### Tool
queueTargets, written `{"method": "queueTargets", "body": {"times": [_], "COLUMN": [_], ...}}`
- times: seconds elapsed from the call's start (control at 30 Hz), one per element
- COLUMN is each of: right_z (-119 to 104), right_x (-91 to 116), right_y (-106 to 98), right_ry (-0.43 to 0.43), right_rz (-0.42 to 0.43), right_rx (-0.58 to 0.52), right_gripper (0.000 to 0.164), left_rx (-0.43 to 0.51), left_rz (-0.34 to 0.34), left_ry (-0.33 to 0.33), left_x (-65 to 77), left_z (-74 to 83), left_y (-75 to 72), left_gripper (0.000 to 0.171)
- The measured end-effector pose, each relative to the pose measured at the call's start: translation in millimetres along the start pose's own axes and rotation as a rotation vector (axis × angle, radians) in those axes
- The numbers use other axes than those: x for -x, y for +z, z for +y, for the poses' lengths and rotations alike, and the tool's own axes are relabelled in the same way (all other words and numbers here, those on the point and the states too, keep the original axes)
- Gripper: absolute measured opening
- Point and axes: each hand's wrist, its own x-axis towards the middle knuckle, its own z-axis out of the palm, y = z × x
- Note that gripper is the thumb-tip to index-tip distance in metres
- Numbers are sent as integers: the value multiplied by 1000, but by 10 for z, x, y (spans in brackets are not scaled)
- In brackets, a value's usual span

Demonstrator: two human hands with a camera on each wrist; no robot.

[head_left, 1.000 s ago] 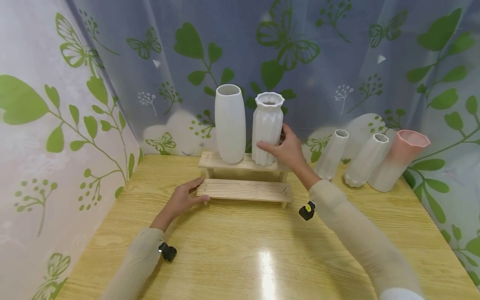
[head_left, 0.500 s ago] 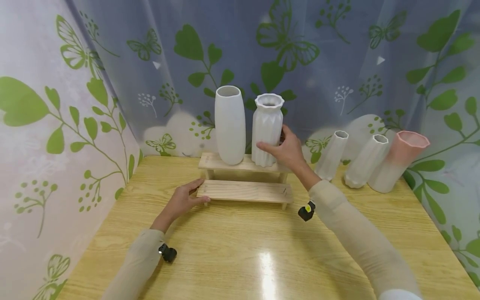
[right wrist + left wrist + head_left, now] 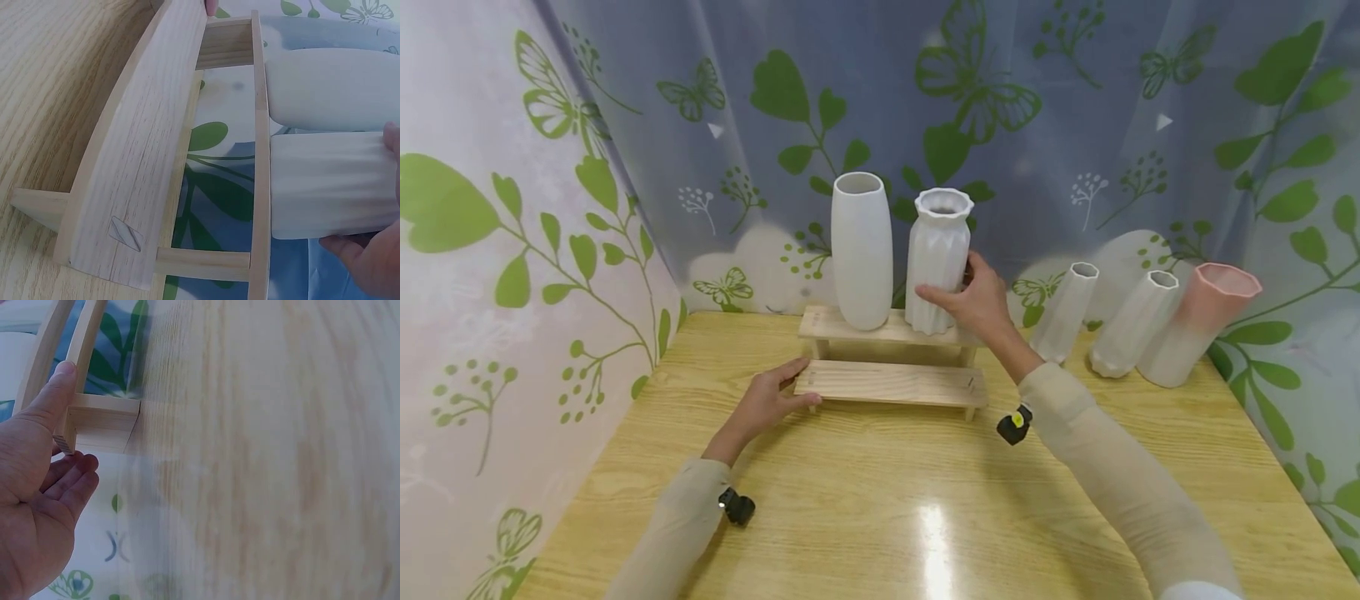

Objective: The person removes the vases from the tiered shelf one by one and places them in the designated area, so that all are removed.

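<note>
My right hand (image 3: 977, 298) grips the fluted white vase (image 3: 937, 267) with the scalloped rim, thumb across its front and fingers round its right side. That vase stands upright on the upper tier of a two-tier wooden stand (image 3: 891, 381); its base sits at the board in the right wrist view. Beside it, on the same tier, rises a taller smooth white vase (image 3: 861, 250). At the stand's left end, my left hand (image 3: 765, 400) holds the lower tier. The left wrist view shows the thumb (image 3: 61, 378) along the board's edge and the other fingers beyond its end.
To the right of the stand, two slim white vases (image 3: 1063, 312) (image 3: 1131, 325) and a pink-and-white vase (image 3: 1197, 325) stand on the wooden table (image 3: 850, 508). A patterned curtain (image 3: 715, 208) hangs right behind the stand and along the left side.
</note>
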Motion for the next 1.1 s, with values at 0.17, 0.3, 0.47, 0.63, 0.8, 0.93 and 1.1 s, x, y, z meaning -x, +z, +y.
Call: {"method": "queueTargets", "body": {"times": [0.17,0.3,0.47,0.63,0.8,0.93,1.1], "right_z": [8,8,13,39,65,69,107], "right_x": [20,36,72,142,245,342,468], "right_y": [-20,-58,-135,-230,-362,-460,-555], "right_ry": [0,8,24,9,-17,-39,-18], "right_rz": [25,28,8,-1,3,14,12], "right_rx": [-2,3,1,-22,-10,-6,-7], "right_gripper": [86,88,90,88,88,85,84], "left_rx": [1,8,13,10,6,6,4], "left_rz": [-6,-8,-6,-9,-6,-1,3], "left_ry": [-5,-8,-12,-15,-17,-14,-6], "left_x": [-9,-13,-13,-8,-3,-7,-6], "left_z": [5,17,30,35,40,44,46], "left_y": [11,13,7,7,6,0,4], "left_gripper": [86,86,86,85,85,84,83]}}
